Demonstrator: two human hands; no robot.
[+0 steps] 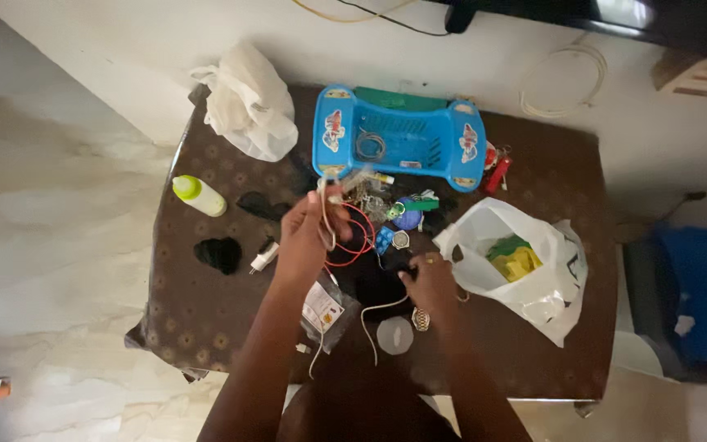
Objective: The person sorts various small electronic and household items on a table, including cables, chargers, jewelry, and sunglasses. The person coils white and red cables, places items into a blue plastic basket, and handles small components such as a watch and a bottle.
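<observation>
The left hand lifts a thin white cable pinched in closed fingers above the brown patterned table, near the blue plastic basket. The right hand presses, fingers curled, on a black item (indistinct). The sorting seems midway; freeing the cable from the red wire loop calls for a gentle pull.

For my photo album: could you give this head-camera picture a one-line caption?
Over a cluttered brown table, the left hand lifts tangled cables while the right hand rests near a blue basket.

A small clear packet with a white-and-orange label lies at worktop centre-front. White plastic bags stand rear-left and right. A yellow-green-capped bottle lies at the left edge.
</observation>
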